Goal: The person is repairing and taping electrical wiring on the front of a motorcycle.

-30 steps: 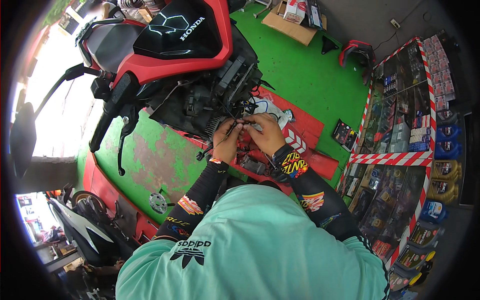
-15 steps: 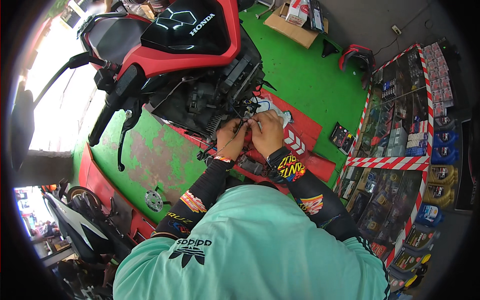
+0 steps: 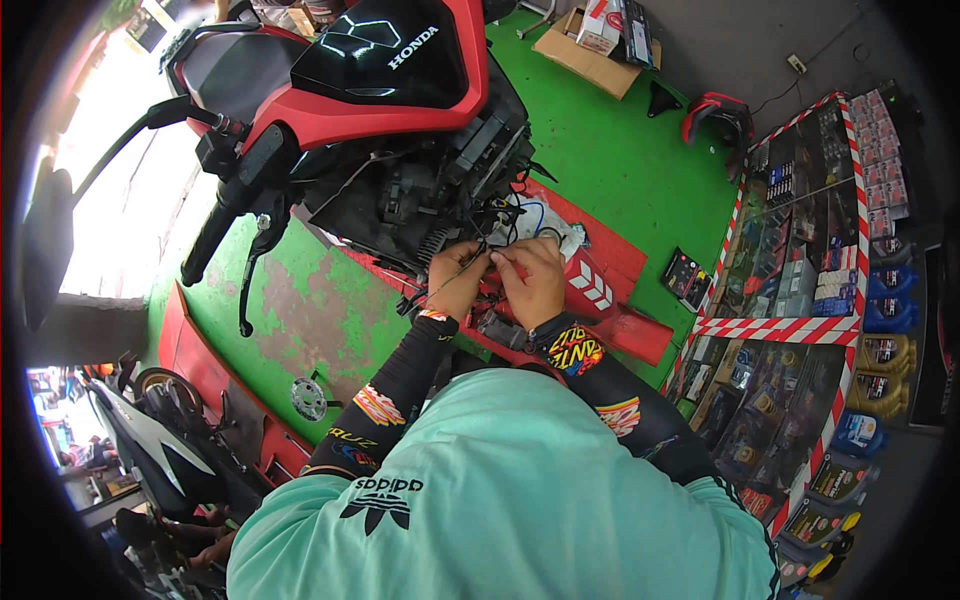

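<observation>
Both my hands meet at the exposed front of a red and black motorcycle (image 3: 330, 135). My left hand (image 3: 456, 280) is closed on a thin black wire (image 3: 470, 264), which runs down past the wrist. Its fingertips almost touch those of my right hand (image 3: 533, 282), which pinches at the same wire. What exactly lies between the fingertips is too small to make out. Just beyond the hands hang more loose black wires and a blue wire (image 3: 541, 215). Dark inner parts (image 3: 400, 200) of the motorcycle lie open to the upper left of my left hand.
A red platform (image 3: 610, 255) with white arrow marks lies under the hands. Left of me, a metal disc (image 3: 309, 398) rests on the green floor (image 3: 600, 150). A glass display case (image 3: 775, 325) edged in striped tape stands at right. The handlebar lever (image 3: 250, 280) sticks out at left.
My right hand has turned slightly, with its fingers bent more over the wire. My left hand stays closed at nearly the same spot. The whole view has shifted a little.
</observation>
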Motion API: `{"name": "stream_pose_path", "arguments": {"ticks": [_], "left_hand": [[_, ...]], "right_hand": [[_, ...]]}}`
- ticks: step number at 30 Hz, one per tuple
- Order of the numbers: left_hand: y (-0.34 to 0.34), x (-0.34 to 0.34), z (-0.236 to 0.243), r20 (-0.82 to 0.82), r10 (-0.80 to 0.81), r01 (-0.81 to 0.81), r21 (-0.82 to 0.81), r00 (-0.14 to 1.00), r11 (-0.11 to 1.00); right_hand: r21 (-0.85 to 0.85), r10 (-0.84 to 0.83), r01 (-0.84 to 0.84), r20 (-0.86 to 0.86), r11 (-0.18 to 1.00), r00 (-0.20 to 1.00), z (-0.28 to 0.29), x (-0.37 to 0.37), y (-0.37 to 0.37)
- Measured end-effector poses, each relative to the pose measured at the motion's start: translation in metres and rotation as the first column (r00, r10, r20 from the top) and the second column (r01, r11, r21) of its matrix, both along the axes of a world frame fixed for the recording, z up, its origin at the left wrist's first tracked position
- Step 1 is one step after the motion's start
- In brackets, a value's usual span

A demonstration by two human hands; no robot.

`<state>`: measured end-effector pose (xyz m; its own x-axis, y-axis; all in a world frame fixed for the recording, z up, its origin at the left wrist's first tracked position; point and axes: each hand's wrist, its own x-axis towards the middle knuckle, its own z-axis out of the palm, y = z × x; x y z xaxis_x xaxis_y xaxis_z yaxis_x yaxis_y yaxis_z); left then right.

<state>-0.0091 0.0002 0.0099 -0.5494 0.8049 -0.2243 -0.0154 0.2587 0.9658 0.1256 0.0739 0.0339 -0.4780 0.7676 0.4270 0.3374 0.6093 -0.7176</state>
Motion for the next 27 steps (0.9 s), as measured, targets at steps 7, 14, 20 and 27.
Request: {"name": "stream_pose_path", "arguments": {"ticks": [7,14,20,27], "left_hand": [[-0.005,0.000,-0.003,0.199,-0.141,0.092,0.238,0.970,0.967],[0.005,-0.008,0.004,0.315,-0.064,0.037,0.093,0.947,0.995],[0.006,-0.007,0.005,0.361,-0.069,0.014,0.155,0.930,0.988],[0.004,-0.018,0.001,-0.130,-0.162,0.168,0.035,0.978,0.985]], "right_hand": [[0.096,0.005,-0.006,0.013,0.995,1.000,-0.001,0.001,0.004],[0.165,0.098,-0.127,0.173,0.978,0.980,-0.006,0.010,0.003],[-0.021,0.099,-0.101,-0.095,0.995,0.991,-0.002,0.010,0.014],[-0.058,0.239,-0.234,0.096,0.971,0.966,-0.001,0.002,0.041]]}}
